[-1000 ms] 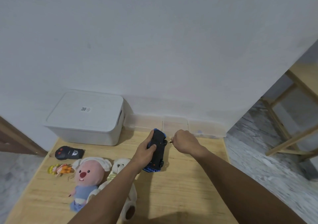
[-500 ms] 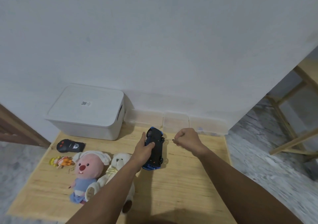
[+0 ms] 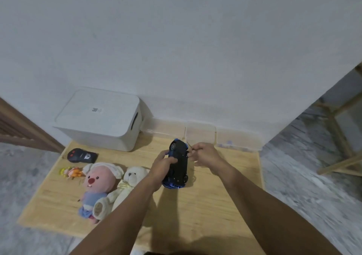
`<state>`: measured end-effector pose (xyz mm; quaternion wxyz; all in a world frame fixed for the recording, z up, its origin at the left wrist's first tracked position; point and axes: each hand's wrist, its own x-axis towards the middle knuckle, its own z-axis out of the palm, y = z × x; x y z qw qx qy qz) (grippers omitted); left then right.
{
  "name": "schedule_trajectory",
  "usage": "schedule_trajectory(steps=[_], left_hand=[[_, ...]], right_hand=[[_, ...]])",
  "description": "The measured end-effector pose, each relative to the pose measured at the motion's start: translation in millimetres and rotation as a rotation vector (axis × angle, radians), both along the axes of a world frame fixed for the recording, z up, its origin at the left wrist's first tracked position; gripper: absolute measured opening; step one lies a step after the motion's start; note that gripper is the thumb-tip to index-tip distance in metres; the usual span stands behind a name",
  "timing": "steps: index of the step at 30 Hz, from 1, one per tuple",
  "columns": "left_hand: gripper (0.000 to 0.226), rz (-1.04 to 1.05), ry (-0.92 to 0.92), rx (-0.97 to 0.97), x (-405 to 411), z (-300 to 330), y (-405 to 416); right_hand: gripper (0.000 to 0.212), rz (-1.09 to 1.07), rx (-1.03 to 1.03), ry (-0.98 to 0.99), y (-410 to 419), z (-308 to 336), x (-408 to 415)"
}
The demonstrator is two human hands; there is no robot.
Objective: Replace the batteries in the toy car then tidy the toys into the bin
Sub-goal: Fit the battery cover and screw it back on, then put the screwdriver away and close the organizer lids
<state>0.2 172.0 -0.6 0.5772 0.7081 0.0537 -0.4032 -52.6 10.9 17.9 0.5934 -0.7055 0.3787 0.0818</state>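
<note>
A blue and black toy car [image 3: 177,166] is tipped on its side above the wooden table [image 3: 195,211], its dark underside facing right. My left hand [image 3: 162,165] grips the car's body from the left. My right hand [image 3: 205,154] is curled and pinches a thin dark tool [image 3: 189,144], its tip at the car's underside near the far wheel. The white lidded bin [image 3: 101,121] stands at the table's back left, lid on.
A black remote [image 3: 82,155], a small orange-yellow figure [image 3: 70,172], a pink plush [image 3: 98,186] and a cream teddy bear [image 3: 125,188] lie at the left. Clear plastic boxes [image 3: 199,135] line the wall. A wooden frame [image 3: 340,137] stands at the right.
The view has tilted a little. My left hand has turned the car further onto its side, and my right hand with the thin tool stays at the car's far end.
</note>
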Motion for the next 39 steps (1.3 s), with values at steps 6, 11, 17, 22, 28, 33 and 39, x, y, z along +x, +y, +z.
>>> schedule_trajectory(steps=[6, 11, 17, 22, 28, 33, 39], left_hand=[[0.052, -0.052, -0.025, -0.024, -5.5, -1.6, 6.4], [0.066, -0.138, -0.234, 0.051, -17.4, -4.3, 9.3], [0.086, -0.35, -0.697, 0.451, -40.1, -39.1, 20.6], [0.079, -0.381, -0.812, 0.672, -62.4, -50.7, 30.9], [0.069, -0.481, -0.886, 0.846, -78.9, -54.0, 36.5], [0.065, -0.526, -0.878, 0.884, -81.4, -51.9, 34.6], [0.062, -0.547, -0.837, 0.925, -73.6, -44.3, 28.9]], right_hand=[[0.01, -0.059, 0.14, -0.016, 1.2, -4.2, 6.6], [0.013, -0.153, 0.255, 0.038, 8.3, -3.6, 6.7], [0.012, -0.178, 0.253, 0.126, 19.1, -26.5, 3.2], [0.008, -0.032, 0.184, 0.16, 28.3, -44.7, -0.3], [0.01, 0.084, 0.092, 0.185, 36.2, -51.4, -4.9], [0.018, 0.17, 0.005, 0.19, 36.0, -51.7, -3.7], [0.015, 0.17, -0.034, 0.198, 30.3, -41.3, 4.0]])
